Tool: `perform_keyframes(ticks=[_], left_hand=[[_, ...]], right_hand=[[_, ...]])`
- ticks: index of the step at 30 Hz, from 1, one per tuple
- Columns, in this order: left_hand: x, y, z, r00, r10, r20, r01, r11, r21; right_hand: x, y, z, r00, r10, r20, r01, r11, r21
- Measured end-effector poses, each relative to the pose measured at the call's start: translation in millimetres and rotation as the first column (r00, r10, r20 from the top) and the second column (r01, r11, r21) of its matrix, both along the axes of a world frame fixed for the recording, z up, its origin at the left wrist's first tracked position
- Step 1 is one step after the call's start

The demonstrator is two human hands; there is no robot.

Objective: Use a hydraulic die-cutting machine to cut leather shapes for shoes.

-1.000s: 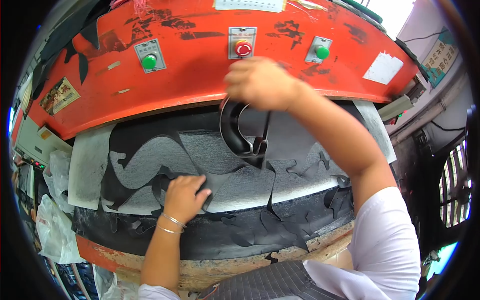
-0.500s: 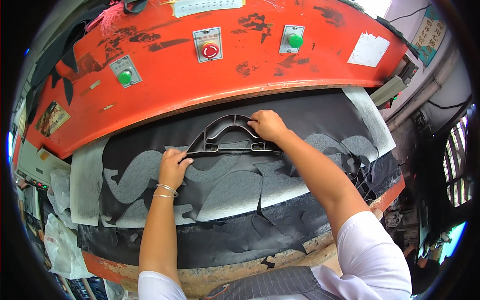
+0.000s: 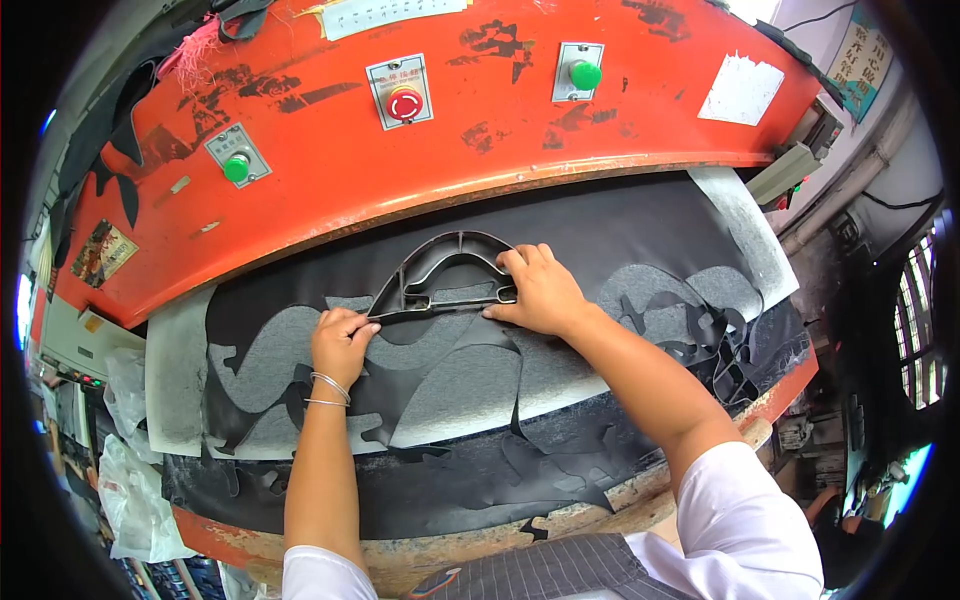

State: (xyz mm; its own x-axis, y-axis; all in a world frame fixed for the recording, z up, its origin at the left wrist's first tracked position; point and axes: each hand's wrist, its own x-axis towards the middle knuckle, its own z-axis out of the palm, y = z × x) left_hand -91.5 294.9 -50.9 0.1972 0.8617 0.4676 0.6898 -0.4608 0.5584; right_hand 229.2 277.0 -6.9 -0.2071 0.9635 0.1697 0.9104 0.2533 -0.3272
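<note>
A dark metal cutting die (image 3: 461, 240), curved like an arch with inner walls, lies on or just above a sheet of black leather-like material (image 3: 600, 220). The left tip of the die is pinched between the thumb and fingers of my left hand (image 3: 341, 345). Around its right end wraps my right hand (image 3: 543, 290), fingers on the far wall and thumb at the near edge. That right end is partly hidden by the hand. Curved gaps cut in the black sheet around and below the die show a grey fuzzy layer (image 3: 465, 390).
A red press beam (image 3: 480, 130) with green buttons (image 3: 585, 75) and a red knob (image 3: 404, 104) spans the far side. Another metal die (image 3: 733, 375) sits at the right. Black scraps (image 3: 550, 465) lie along the near edge. Plastic bags (image 3: 140, 510) hang at the left.
My right hand has shifted down the right end of the die, its thumb now at the near edge. The die has turned slightly. My left hand has stayed at the left tip.
</note>
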Motion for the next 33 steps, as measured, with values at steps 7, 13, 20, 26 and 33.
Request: perform_keyframes(ticks=[7,13,20,26,33], left_hand=[[-2.0,-3.6,-1.8,1.000,-0.012,-0.027,0.013,0.999,0.038],[-4.6,-2.9,-5.5,1.000,0.005,-0.031,-0.004,1.000,0.030],[-2.6,-0.9,-6.8,1.000,-0.005,0.005,0.005,1.000,-0.027],[3.3,2.1,-2.6,1.000,-0.004,0.020,0.004,1.000,-0.014],[-9.7,-8.8,5.5,0.999,-0.042,-0.005,0.041,0.998,-0.053]], right_hand=[[9.9,-4.1,-2.1,0.989,0.093,-0.117,-0.092,0.996,0.012],[58.1,-37.6,-27.3,0.992,0.089,-0.087,-0.086,0.996,0.039],[63.7,-37.0,-38.0,0.983,0.086,-0.163,-0.080,0.996,0.043],[67.6,-35.5,-38.9,0.982,0.078,-0.174,-0.064,0.994,0.086],[54.7,-52.4,-13.5,0.977,0.009,-0.214,-0.003,1.000,0.030]])
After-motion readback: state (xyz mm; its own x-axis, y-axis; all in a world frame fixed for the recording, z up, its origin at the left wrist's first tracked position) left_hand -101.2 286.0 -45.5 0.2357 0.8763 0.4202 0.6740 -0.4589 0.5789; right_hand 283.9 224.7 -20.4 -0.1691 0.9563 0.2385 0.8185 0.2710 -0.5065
